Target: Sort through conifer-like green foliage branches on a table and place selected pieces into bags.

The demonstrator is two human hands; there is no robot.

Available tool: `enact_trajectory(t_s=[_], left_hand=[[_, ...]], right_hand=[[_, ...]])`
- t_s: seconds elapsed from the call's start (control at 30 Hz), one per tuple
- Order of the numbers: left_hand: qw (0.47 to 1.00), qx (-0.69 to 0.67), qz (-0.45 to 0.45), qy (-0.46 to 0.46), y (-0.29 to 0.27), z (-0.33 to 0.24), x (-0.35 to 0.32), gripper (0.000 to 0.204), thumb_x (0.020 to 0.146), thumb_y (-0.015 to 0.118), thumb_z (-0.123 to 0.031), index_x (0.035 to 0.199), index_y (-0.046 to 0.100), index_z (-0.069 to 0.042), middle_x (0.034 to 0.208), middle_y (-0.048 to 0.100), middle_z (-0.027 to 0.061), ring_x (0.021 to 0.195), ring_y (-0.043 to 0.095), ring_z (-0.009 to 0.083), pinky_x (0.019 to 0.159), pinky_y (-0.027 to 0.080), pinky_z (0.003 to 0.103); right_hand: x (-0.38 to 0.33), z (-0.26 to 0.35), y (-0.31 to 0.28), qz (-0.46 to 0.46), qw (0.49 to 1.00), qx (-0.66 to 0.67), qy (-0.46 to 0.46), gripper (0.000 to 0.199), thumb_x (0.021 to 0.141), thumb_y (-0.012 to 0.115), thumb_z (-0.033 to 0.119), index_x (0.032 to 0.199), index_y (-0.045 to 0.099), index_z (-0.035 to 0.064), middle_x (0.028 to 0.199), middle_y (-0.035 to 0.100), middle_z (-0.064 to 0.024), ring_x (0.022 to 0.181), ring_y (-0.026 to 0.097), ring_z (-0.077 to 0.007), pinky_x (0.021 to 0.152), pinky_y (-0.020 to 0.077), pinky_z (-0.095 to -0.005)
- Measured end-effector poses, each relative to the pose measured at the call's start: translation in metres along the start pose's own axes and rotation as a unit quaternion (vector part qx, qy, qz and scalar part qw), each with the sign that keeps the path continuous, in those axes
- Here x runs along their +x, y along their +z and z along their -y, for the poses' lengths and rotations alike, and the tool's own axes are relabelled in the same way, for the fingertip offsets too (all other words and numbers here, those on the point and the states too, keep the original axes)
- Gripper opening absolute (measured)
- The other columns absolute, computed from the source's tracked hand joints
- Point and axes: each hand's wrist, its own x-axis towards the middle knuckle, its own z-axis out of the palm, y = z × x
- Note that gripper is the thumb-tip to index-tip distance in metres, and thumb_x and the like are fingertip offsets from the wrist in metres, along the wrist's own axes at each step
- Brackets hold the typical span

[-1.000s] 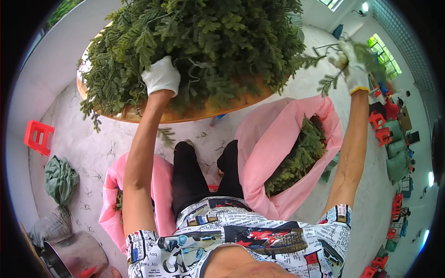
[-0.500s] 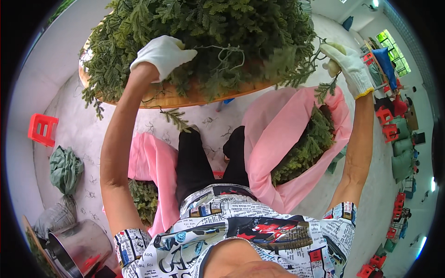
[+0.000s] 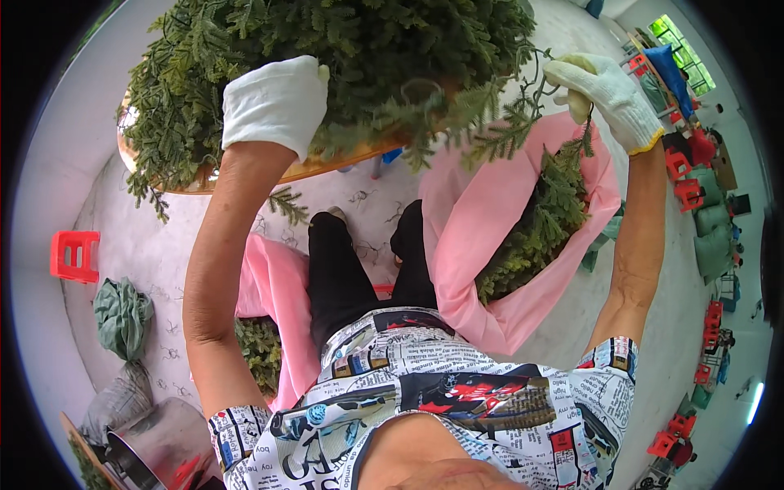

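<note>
My left hand, in a white knitted glove, is curled over the left part of a big heap of green artificial pine branches. Its fingers bend away from view, so what lies in them is hidden. At the heap's right side my right hand, gloved too, pinches the thin dark wire end of an artificial pine garland. From there the garland sags leftward along the table's near edge, blurred by motion. A short sprig hangs under the right fingers.
The heap covers a round wooden table. Beside my right knee a pink bag gapes with greenery inside; another pink bag is at my left. A red stool, a green sack and a metal drum stand left.
My left hand has turned its back upward and its fingers have curled from sight. The garland between the hands has shifted and blurs. My right hand keeps its pinch, slightly farther left.
</note>
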Motion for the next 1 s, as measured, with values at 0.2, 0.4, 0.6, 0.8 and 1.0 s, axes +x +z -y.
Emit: enact_trajectory(t_s=[0.2, 0.4, 0.6, 0.8, 1.0], left_hand=[[0.96, -0.102, -0.237, 0.111, 0.049, -0.02, -0.013, 0.035, 0.093, 0.053, -0.041, 0.094, 0.068, -0.009, 0.064, 0.068, 0.0105, 0.056, 0.063, 0.0317, 0.055, 0.048, 0.041], [0.953, -0.126, -0.238, 0.137, 0.084, -0.018, -0.024, 0.031, 0.092, 0.062, -0.036, 0.107, 0.071, -0.011, 0.071, 0.07, 0.0086, 0.062, 0.065, 0.0287, 0.06, 0.052, 0.035], [0.868, -0.486, -0.101, 0.012, 0.042, -0.016, -0.064, 0.027, 0.091, 0.068, -0.024, 0.112, 0.071, -0.008, 0.08, 0.071, 0.0096, 0.069, 0.066, 0.0214, 0.067, 0.053, 0.03], [0.613, -0.764, 0.193, 0.057, 0.037, -0.04, -0.062, 0.064, 0.085, 0.076, -0.026, 0.138, 0.051, 0.0, 0.115, 0.067, 0.0119, 0.096, 0.062, 0.0131, 0.084, 0.048, 0.023], [0.63, -0.678, 0.342, 0.164, 0.04, -0.039, -0.049, 0.054, 0.083, 0.078, -0.032, 0.122, 0.063, 0.003, 0.1, 0.069, 0.0106, 0.088, 0.062, 0.0122, 0.074, 0.049, 0.024]], right_hand=[[-0.004, 0.002, 0.017, -0.002, 1.0, -0.015, 0.013, 0.031, 0.091, 0.065, 0.033, 0.093, 0.068, 0.002, 0.057, 0.051, 0.0012, 0.051, 0.045, -0.0078, 0.065, 0.0455, -0.0232], [-0.008, -0.015, 0.024, -0.012, 0.999, -0.019, 0.027, 0.029, 0.092, 0.063, 0.03, 0.089, 0.067, 0.0011, 0.058, 0.05, 0.0018, 0.051, 0.044, -0.0071, 0.059, 0.0421, -0.0216], [-0.026, -0.013, 0.045, 0.044, 0.998, 0.025, 0.045, 0.027, 0.093, 0.062, 0.028, 0.088, 0.068, 0.0014, 0.063, 0.054, 0.0013, 0.051, 0.045, -0.0066, 0.051, 0.0361, -0.02], [-0.024, 0.013, 0.086, 0.189, 0.982, -0.001, 0.017, 0.024, 0.091, 0.063, 0.025, 0.083, 0.068, 0.0028, 0.064, 0.055, 0.0013, 0.049, 0.043, -0.0065, 0.047, 0.0338, -0.02], [-0.005, 0.03, 0.106, 0.318, 0.947, -0.045, 0.027, 0.02, 0.087, 0.066, 0.024, 0.083, 0.068, 0.0042, 0.063, 0.057, 0.0011, 0.049, 0.045, -0.008, 0.047, 0.035, -0.0212]])
